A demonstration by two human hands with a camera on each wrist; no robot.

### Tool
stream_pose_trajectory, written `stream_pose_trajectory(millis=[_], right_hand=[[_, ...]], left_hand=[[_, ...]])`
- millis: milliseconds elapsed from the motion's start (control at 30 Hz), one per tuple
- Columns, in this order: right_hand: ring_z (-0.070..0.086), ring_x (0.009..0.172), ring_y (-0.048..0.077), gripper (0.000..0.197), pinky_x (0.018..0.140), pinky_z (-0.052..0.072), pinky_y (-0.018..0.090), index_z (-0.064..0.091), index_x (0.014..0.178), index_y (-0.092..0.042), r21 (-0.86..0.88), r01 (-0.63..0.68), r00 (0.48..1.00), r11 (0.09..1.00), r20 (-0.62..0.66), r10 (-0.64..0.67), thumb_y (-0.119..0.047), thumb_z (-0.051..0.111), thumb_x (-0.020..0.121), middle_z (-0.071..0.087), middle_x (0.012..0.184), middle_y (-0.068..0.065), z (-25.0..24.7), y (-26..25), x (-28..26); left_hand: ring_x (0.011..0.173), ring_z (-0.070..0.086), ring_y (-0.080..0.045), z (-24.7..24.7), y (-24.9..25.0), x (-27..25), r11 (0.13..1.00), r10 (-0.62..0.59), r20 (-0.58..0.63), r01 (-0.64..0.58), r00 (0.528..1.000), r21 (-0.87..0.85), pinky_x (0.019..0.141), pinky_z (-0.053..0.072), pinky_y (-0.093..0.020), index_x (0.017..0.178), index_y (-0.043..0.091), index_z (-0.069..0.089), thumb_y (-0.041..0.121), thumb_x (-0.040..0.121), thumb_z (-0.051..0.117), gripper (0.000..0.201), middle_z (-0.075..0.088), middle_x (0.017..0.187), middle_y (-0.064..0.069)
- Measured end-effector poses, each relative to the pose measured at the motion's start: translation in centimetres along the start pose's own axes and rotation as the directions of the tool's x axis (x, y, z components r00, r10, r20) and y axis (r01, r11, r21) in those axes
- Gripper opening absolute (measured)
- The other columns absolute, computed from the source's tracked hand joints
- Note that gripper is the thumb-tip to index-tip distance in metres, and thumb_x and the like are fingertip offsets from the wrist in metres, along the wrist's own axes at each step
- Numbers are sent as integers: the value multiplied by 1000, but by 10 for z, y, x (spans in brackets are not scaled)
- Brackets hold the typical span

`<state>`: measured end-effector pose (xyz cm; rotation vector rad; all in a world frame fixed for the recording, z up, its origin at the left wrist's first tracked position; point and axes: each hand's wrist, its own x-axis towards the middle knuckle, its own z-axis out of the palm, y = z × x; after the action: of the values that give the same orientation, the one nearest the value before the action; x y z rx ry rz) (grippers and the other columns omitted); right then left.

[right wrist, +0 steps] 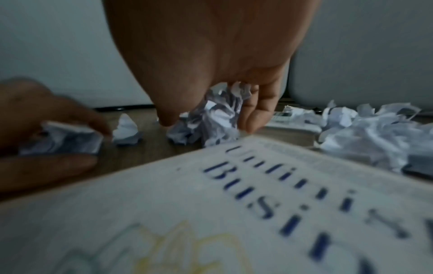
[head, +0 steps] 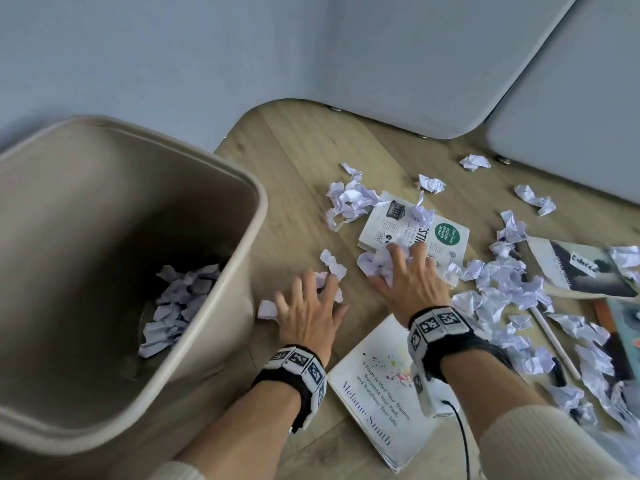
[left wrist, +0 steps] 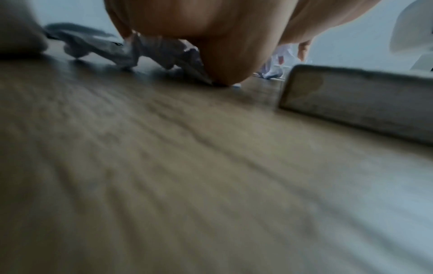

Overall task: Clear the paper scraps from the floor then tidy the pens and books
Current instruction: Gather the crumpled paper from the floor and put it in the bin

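Observation:
Crumpled white paper scraps litter the wooden floor, thickest on the right. My left hand is down on the floor beside the bin, with its fingers curled round a scrap. My right hand clutches a bigger wad of paper at the near edge of a white and green book. A white book lies under my right wrist. A dark book lies at the right. A pale pencil and a black pen sit among the scraps.
A beige waste bin stands at the left, tilted toward me, with several scraps in its bottom. Grey upholstered furniture on small feet closes off the back. More books show at the right edge.

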<state>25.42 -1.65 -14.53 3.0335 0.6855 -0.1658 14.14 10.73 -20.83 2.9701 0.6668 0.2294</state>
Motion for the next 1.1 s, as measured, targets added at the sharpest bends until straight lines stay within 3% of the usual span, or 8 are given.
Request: stream_pose_trajectory(millis=[100, 233, 333, 433, 600, 767, 900, 1100], right_hand=[[54, 96, 28, 56, 66, 48, 33, 38, 129, -20, -43, 82, 996, 996, 37, -81, -60, 44, 89, 40, 120, 12, 17, -14, -3], [60, 84, 29, 36, 61, 50, 35, 44, 123, -17, 61, 272, 959, 960, 59, -275, -40, 47, 95, 44, 108, 10, 33, -20, -2], [62, 67, 32, 27, 51, 39, 34, 49, 120, -11, 51, 311, 944, 949, 102, -315, -18, 50, 94, 50, 106, 12, 29, -24, -2], [59, 63, 32, 17, 49, 43, 36, 54, 104, -8, 89, 340, 936, 936, 59, -346, -13, 57, 89, 52, 95, 10, 25, -25, -8], [44, 61, 27, 28, 54, 31, 32, 50, 90, -8, 365, 214, 976, 906, -52, -210, -31, 36, 85, 46, 81, 5, 12, -5, -25], [48, 64, 27, 11, 56, 33, 31, 48, 86, -7, 387, 24, 997, 922, -73, 4, -14, 56, 89, 51, 77, 6, 8, 68, -36], [53, 66, 23, 12, 56, 38, 29, 38, 97, -14, 322, 28, 999, 946, -24, -22, -20, 47, 93, 54, 89, 6, 10, 97, -38], [55, 87, 25, 53, 62, 47, 31, 28, 136, -34, 62, 110, 992, 992, 53, -114, -58, 40, 91, 39, 114, 7, 10, 49, -23]], left_hand=[[116, 47, -32, -2, -3, 1, 993, -108, 27, 106, 994, 59, 81, 37, -52, 146, 29, 33, 70, 77, 50, 82, 42, 141, -13], [86, 49, -25, -7, -1, 6, 992, -123, 74, 122, 990, 18, 56, 43, -36, 142, 26, 37, 66, 77, 54, 79, 50, 116, -11], [61, 54, -24, -6, -1, 11, 995, -62, 67, 67, 996, -74, 38, 35, -26, 122, 21, 45, 39, 65, 82, 70, 54, 99, -15], [39, 53, -24, -9, -8, 19, 997, -8, 87, 14, 996, -72, 33, 29, -24, 110, 18, 46, 15, 62, 85, 63, 58, 81, -14], [81, 67, -27, -21, -5, 39, 990, -13, 293, 53, 956, -130, 59, 41, -33, 148, 16, 10, 29, 90, 64, 80, 57, 111, -11], [97, 64, -32, -29, 14, 55, 980, 56, 356, 16, 933, -198, 65, 41, -33, 148, 16, 11, 67, 72, 65, 106, 55, 120, -21], [80, 55, -29, -23, 22, 60, 984, 96, 331, -41, 939, -171, 59, 37, -33, 135, 23, 30, 75, 81, 40, 75, 55, 94, -15], [79, 52, -27, -15, 28, 65, 990, 125, 207, -108, 970, -91, 54, 33, -34, 113, 20, 44, 43, 100, 36, 28, 54, 77, -7]])
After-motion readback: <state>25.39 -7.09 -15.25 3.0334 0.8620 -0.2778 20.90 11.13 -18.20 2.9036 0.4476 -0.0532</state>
